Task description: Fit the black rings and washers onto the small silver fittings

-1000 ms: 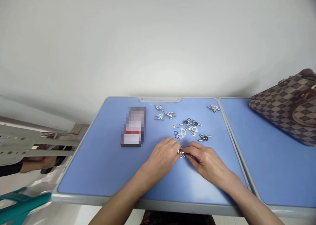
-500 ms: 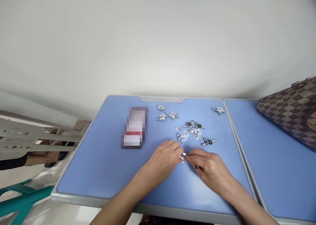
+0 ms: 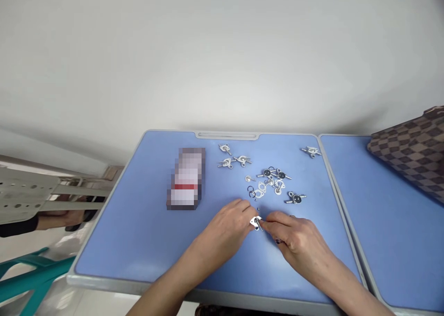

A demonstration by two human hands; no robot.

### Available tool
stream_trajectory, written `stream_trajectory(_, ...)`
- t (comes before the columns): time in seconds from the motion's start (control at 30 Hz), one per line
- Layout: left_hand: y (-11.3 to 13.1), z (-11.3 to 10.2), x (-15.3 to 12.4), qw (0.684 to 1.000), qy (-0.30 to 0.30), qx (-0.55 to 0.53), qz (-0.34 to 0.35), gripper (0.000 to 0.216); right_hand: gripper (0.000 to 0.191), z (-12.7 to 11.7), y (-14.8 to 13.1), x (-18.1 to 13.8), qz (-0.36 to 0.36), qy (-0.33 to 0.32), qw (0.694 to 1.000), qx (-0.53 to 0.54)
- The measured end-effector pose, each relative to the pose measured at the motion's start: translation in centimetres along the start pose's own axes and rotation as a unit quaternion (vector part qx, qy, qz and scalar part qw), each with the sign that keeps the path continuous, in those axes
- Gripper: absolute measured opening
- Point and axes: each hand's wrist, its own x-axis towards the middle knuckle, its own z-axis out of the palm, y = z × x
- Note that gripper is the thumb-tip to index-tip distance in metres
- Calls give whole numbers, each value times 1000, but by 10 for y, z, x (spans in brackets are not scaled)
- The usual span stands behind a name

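My left hand (image 3: 234, 221) pinches a small silver metal fitting (image 3: 256, 222) with a flat flange plate facing up and a thin pin or stem. My right hand (image 3: 294, 233) is closed beside it, its fingertips meeting the fitting's right side. Under the right fingers shows a small dark object (image 3: 278, 241) that I cannot make out. Just beyond lie flange plates (image 3: 259, 193), black rings (image 3: 250, 191), round discs with stems (image 3: 249, 179) and a tiny metal piece (image 3: 258, 209). Fittings with black round centres (image 3: 296, 198) rest to the right of these.
Several plated fittings (image 3: 226, 162) lie at the back of the blue table (image 3: 138, 233), another fitting (image 3: 311, 151) at its right edge. A blurred-out box-shaped object (image 3: 186, 179) is on the left. A checkered bag (image 3: 412, 156) rests on the adjoining table. Someone's foot (image 3: 58, 221) shows beyond a chair.
The flange plate of the fitting now shows more fully between my fingers. Both hands stay nearly in place, and the camera view has shifted slightly.
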Motion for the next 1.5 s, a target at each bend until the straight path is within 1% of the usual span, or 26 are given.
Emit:
stream_trajectory(0.17,1,1,0,1000,-1,0,-1,9,54,0,0,0,-5,-3,1000,-10)
stream_trajectory(0.3,2,3,2,1000,-3,10,-8,8,52,-1,-1,0,-5,-3,1000,-14)
stream_trajectory(0.43,2,4,2,1000,-7,20,-4,14,53,-3,-3,1,-5,-7,1000,-23)
stream_trajectory(0.53,2,5,-1,1000,5,24,7,18,52,-4,-4,2,-4,-6,1000,-28)
stream_trajectory(0.67,2,6,-3,999,23,25,15,16,49,-4,-5,3,-8,-4,999,-34)
stream_trajectory(0.93,5,1,-1,1000,-7,30,4,9,44,-6,-8,4,-6,-13,999,-45)
stream_trajectory(1.1,6,1,-2,1000,-2,27,9,17,44,-6,-10,5,-6,-11,998,-53)
stream_trajectory(1.23,5,2,-2,1000,3,23,8,17,44,-7,-10,4,-5,-19,998,-66)
stream_trajectory(1.4,5,2,-2,1000,11,14,14,18,39,-6,-11,3,-11,-27,997,-76)
stream_trajectory(1.5,5,0,-1,1000,12,9,14,19,41,-6,-11,2,-12,-27,997,-78)
